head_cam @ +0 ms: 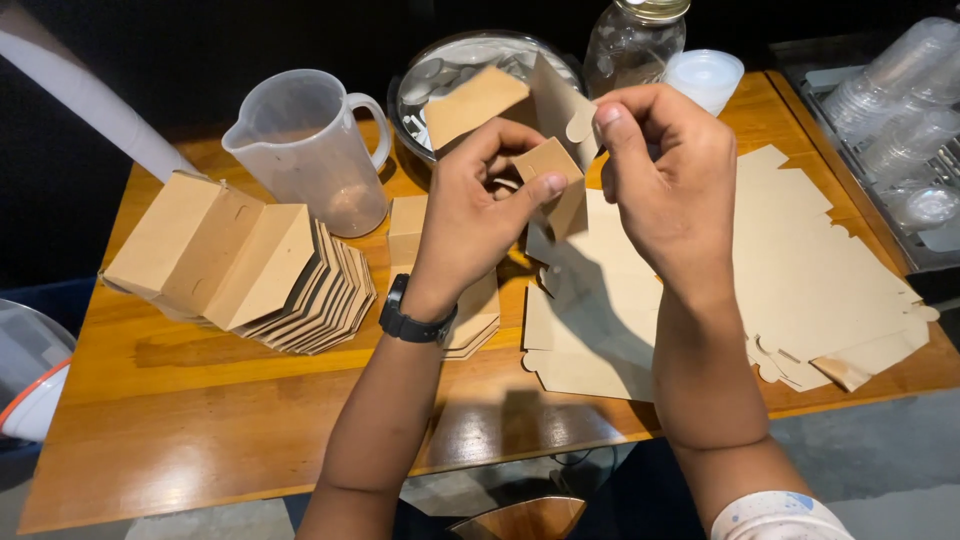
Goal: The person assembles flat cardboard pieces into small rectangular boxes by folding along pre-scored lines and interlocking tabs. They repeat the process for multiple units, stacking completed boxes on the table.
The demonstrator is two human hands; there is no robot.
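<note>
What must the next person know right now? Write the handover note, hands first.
Left hand: gripping a flap of the half-folded kraft box, held above the table.
Right hand: pinching the box's upper flap.
Done: folded pieces lie fanned in a stack on the left.
Left: flat blanks lie spread on the right; the box in hand is not closed yet.
Nearby: plastic jug, glass jar.

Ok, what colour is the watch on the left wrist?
Black: the watch shows as a dark band, best seen in the head view.
</note>
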